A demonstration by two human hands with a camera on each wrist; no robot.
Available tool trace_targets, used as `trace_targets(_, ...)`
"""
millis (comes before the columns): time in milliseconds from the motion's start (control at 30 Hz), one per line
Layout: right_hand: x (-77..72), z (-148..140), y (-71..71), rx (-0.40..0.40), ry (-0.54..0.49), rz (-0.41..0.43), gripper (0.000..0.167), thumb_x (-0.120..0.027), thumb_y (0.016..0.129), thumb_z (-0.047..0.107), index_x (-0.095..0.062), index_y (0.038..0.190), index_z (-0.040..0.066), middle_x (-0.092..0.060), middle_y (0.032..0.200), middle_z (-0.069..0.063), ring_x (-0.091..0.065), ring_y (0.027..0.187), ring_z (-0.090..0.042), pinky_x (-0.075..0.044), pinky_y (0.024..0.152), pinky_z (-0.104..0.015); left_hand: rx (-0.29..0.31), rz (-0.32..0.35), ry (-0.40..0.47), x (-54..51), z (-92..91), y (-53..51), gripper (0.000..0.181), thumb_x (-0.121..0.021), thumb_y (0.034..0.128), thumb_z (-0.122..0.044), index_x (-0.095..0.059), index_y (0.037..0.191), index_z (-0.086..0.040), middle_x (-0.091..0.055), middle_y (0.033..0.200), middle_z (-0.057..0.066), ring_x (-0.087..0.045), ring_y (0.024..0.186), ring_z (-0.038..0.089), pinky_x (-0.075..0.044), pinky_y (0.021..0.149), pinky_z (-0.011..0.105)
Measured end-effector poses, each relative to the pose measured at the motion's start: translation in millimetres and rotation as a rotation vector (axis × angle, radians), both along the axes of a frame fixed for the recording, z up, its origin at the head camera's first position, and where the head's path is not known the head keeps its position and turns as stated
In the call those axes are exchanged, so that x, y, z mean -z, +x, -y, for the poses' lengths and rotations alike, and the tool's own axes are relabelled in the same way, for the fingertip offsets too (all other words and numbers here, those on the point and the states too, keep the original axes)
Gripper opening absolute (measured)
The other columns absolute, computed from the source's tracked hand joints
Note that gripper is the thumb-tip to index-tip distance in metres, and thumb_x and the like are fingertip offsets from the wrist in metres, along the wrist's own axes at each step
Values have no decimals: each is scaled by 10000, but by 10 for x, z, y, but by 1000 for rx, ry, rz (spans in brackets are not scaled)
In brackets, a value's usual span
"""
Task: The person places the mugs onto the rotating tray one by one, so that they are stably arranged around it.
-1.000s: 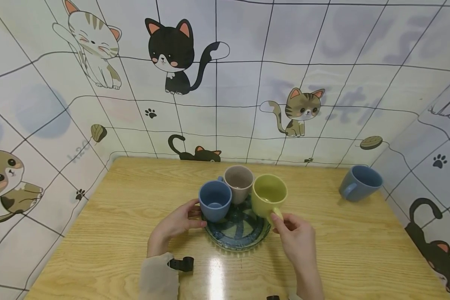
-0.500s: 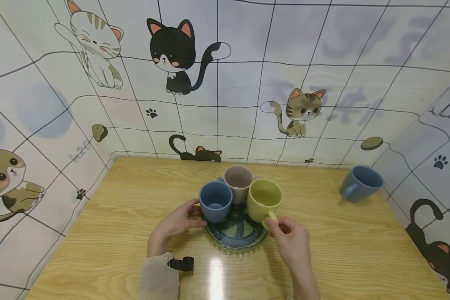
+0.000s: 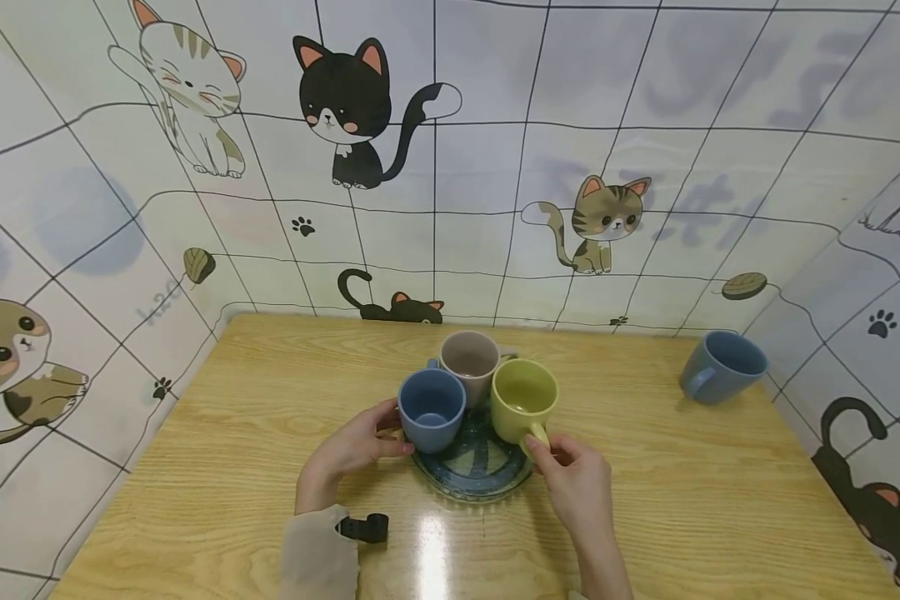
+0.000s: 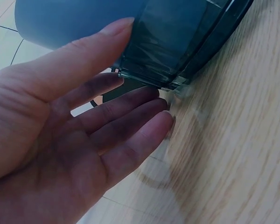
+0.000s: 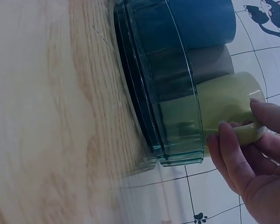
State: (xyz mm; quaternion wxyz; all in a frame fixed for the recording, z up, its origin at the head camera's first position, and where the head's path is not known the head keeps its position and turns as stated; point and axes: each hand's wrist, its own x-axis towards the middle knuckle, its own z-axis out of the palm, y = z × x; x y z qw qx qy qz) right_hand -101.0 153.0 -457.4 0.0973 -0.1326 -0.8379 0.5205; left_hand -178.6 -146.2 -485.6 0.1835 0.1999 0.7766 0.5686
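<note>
Three mugs stand close together in a round blue-green glass tray (image 3: 474, 483): a blue mug (image 3: 431, 417) at left, a pinkish-grey mug (image 3: 468, 358) behind, and a yellow mug (image 3: 523, 404) at right. My right hand (image 3: 581, 487) pinches the yellow mug's handle; in the right wrist view, the thumb and fingers of that hand (image 5: 259, 172) close on it above the tray's rim. At the tray's left side, my left hand (image 3: 352, 450) rests by the blue mug. The left wrist view shows this hand (image 4: 70, 135) with fingers extended, the thumb against the glass wall.
Another blue mug (image 3: 722, 367) stands alone near the table's back right corner, handle towards the front left. The wooden table (image 3: 720, 500) ends at a cloth backdrop (image 3: 487, 167) printed with cats and grid lines.
The yellow mug and my right hand have moved left and slightly towards me. The pinkish-grey mug has shifted slightly left, the blue mug slightly towards me. My left hand has stayed in place.
</note>
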Motion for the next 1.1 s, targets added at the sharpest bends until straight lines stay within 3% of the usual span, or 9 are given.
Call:
trace_targets(367,4,-22,-23,-19,-1,-4,258,-759,877,267,-750,963,25,-724,845,-89,-702,722,-242,-521,608,-228,5,-14,-4,-2,8,-5,715,-758,845,-47,-403,1465,-27,-514,1385,188,-457,1292,379,-356,1045,552)
trace_targets(800,21,-45,-40,-63,27,11,249,-754,878,288,-745,941,48,-706,808,-75,-671,722,-208,-512,567,-249,0,-13,-18,-8,41,22,707,-755,847,-51,-405,1460,-15,-522,1373,205,-461,1283,387,-358,1042,553)
trace_targets(1100,5,-110,-12,-131,132,-43,198,-723,907,276,-725,924,78,-683,792,-22,-644,740,-164,-503,594,-260,-5,-13,-27,5,28,30,684,-754,849,-57,-422,1445,-5,-536,1352,206,-480,1264,382,-388,1022,537)
